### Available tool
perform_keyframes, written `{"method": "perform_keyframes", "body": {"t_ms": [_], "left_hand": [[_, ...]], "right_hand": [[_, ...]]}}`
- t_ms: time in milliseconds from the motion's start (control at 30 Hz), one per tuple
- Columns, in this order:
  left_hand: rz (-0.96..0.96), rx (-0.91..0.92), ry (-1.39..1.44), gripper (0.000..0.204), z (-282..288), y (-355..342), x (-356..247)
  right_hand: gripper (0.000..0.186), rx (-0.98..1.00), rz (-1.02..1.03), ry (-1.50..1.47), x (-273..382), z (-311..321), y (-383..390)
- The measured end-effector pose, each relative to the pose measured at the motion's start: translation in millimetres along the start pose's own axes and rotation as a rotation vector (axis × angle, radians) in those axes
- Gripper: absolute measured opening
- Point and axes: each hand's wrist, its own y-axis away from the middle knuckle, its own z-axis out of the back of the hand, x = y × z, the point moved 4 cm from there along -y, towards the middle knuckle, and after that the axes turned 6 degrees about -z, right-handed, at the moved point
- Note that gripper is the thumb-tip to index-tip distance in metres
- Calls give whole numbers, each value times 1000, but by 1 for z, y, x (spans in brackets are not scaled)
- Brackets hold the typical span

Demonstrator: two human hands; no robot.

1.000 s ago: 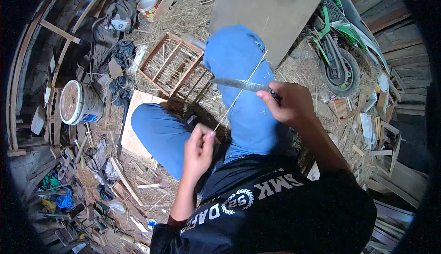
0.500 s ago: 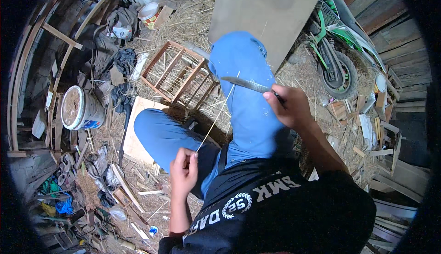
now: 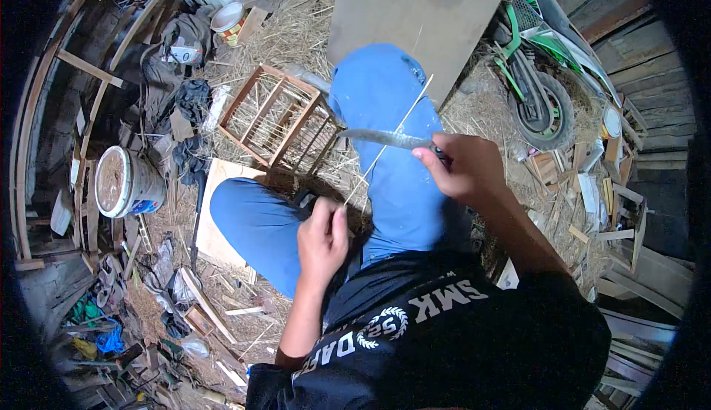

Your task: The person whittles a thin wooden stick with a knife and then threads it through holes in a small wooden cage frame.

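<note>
**Thin pale strip crossed by a knife blade above a raised knee**

A long, thin pale strip (image 3: 378,159) slants over the near side of the person's raised right knee (image 3: 378,77), its far tip just to the right of the knee. The curved blade of a knife (image 3: 385,138) crosses the strip; how hard its edge bears is too small to tell.

The left hand (image 3: 323,240), nearer the body than the knee and to its left, has its fingers pinched on the strip's lower end. The right hand (image 3: 470,165), nearer the body than the knee and to its right, has its fingers wrapped around the knife handle.

Good handling here probably means holding the blade steady at a shallow angle, with light, even pressure so that the edge does not bite in. The strip is best kept straight, the pinching fingers well clear of the edge, and the blade lifted off the trouser cloth.

Left of the knee stands a wooden slatted frame (image 3: 296,128); farther left, a white bucket (image 3: 148,180). Beyond the knee lies a flat board (image 3: 407,10); well to its right, a motorbike wheel (image 3: 552,114).
</note>
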Motion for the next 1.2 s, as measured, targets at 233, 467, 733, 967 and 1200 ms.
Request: {"method": "perform_keyframes", "body": {"t_ms": [233, 467, 733, 967, 1200], "left_hand": [[150, -26, 192, 12, 46, 71, 46], [23, 36, 101, 12, 11, 13, 7], [-62, 32, 201, 13, -25, -34, -22], [161, 89, 176, 14, 11, 41, 36], [202, 53, 173, 11, 55, 80, 50]], "right_hand": [[41, -64, -26, -13, -26, -5, 0], [43, -37, 32, -96, -18, -5, 6], [42, 19, -6, 28, -1, 7, 5], [40, -71, -71, 58, -16, 8, 9], [48, -45, -108, -48, -30, 4, 9]]}}
